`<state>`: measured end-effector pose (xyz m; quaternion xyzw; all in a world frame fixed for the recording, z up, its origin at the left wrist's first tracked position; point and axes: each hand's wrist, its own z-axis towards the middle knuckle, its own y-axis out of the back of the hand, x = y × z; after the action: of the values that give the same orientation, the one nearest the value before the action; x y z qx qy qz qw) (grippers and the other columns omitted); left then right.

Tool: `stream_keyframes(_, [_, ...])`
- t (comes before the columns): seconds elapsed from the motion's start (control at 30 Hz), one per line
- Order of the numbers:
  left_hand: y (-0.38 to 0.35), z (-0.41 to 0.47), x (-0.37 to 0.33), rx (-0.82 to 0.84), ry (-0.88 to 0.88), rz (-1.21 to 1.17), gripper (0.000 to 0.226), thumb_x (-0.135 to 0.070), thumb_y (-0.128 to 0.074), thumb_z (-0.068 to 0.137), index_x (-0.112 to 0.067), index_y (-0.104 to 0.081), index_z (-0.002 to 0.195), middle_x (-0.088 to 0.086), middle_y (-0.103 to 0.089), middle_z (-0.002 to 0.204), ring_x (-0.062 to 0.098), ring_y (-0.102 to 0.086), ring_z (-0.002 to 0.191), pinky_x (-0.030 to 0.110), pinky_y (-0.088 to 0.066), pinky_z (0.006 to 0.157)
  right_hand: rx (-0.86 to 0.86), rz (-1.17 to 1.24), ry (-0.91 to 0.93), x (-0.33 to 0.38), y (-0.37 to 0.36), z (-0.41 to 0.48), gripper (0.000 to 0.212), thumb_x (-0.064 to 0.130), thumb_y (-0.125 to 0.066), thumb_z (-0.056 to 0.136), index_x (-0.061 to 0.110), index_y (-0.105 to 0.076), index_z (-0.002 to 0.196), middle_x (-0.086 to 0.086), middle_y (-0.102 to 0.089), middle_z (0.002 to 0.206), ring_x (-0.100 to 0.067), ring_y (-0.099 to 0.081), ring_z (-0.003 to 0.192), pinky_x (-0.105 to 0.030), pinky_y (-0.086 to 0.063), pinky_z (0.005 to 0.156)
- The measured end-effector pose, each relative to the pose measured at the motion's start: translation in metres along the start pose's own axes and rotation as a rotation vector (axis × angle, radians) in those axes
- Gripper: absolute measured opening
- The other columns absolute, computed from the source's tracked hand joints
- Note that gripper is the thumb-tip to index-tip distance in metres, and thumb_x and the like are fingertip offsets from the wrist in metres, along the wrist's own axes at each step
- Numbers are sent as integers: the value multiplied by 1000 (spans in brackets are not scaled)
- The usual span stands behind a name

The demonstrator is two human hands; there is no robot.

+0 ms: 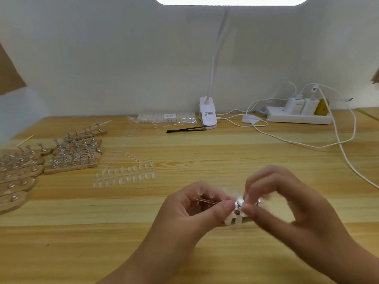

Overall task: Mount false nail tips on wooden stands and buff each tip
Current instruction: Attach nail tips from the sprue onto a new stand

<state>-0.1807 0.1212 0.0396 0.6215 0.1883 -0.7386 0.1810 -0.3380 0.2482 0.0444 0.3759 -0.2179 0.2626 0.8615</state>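
The left hand [192,210] pinches a clear strip [205,200] of nail tips. The thumb lies over its near end, the fingers curl behind it, and a few tips stand out above the knuckles. The right hand [287,203] is closed to a narrow pinch, thumb and forefinger meeting round the shiny head of a peg [238,204]. Something pale sits between those fingertips, but the blur hides what it is. The other fingers arch loosely above.

The peg rises from a wooden stand [247,219] that lies on the table [205,152] just under both hands. Most of it is covered by them, and a few white lumps show at its left end. The two thumbs are close together, one on each side of the peg.

Well to the left sit many more stands [71,158], some set with rows of pegs. Others at the very edge are flat boards with metal discs. Between these and the hands lie loose strips [125,175] with tips on them. Farther back is a clear bag [166,118] of tips, just beside the white clip foot of a lamp [207,111]. A thin black tool [184,129] lies in front of it (tweezers or a brush, too small to tell). At the back right a power strip [297,117] holds white chargers. Pale cables [338,144] loop from it across the wood.
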Motion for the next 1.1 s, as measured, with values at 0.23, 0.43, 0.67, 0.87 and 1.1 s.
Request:
stream_keyframes(0.23, [4,-3,-3,-14,-453,494,5,-37,-71,81,-35,-68,84,-17,-63,123,18,-55,121,29,-41,95,-112,800,-552,-5,3,8,45,47,-93,48,19,-73,77,-4,-66,75,-10,-60,66,-17,-53,64])
stream_keyframes(0.43, [10,2,-8,267,26,-97,5,-29,-71,83,-28,-68,79,-9,-73,99,10,-53,128,13,-44,93,-195,330,-281,-7,-6,3,22,39,-79,75,25,-73,90,1,-70,83,-21,-65,77,-27,-53,69])
stream_keyframes(0.67, [8,2,1,186,86,-132,14,-41,-74,77,-28,-69,80,16,-69,112,38,-51,125,47,-40,108,-135,81,-146,-22,-6,2,14,27,-75,80,27,-73,93,3,-66,84,-20,-62,76,-38,-48,69])
stream_keyframes(0.87, [11,5,-1,124,97,-139,13,-41,-71,79,-29,-70,82,5,-71,115,11,-63,110,41,-34,101,-86,131,-137,-20,-6,4,20,35,-67,82,26,-74,98,0,-70,89,-20,-66,78,-35,-52,71])
stream_keyframes(1.1, [16,9,3,113,142,-169,12,-40,-73,76,-30,-71,81,6,-72,112,8,-66,95,32,-41,92,-106,90,-87,-19,-13,5,17,36,-69,79,25,-71,92,7,-65,82,-17,-61,76,-29,-48,68])
